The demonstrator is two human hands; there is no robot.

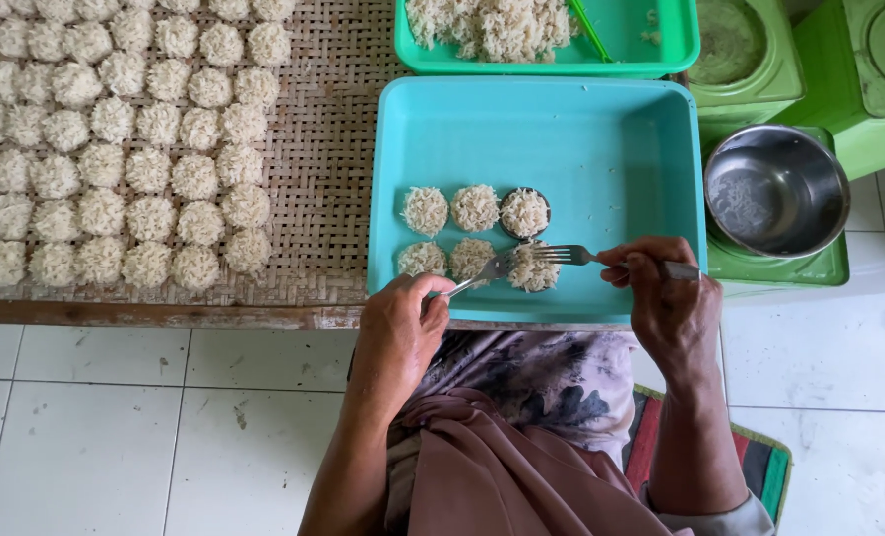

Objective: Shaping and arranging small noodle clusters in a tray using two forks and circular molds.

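Head view: your left hand (400,328) and right hand (664,288) each grip a fork (565,255), tines meeting on the noodle round (534,268) between them in the near turquoise tray (601,139).

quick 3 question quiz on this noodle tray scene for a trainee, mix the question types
1. True or false: each hand holds a fork.
2. How many noodle rounds lie in the turquoise tray? A) four B) six C) nine
3. What stands right of that tray?

Key:
1. True: left hand and right hand each hold one, over the front-right noodle round.
2. B.
3. A steel bowl on a green container.
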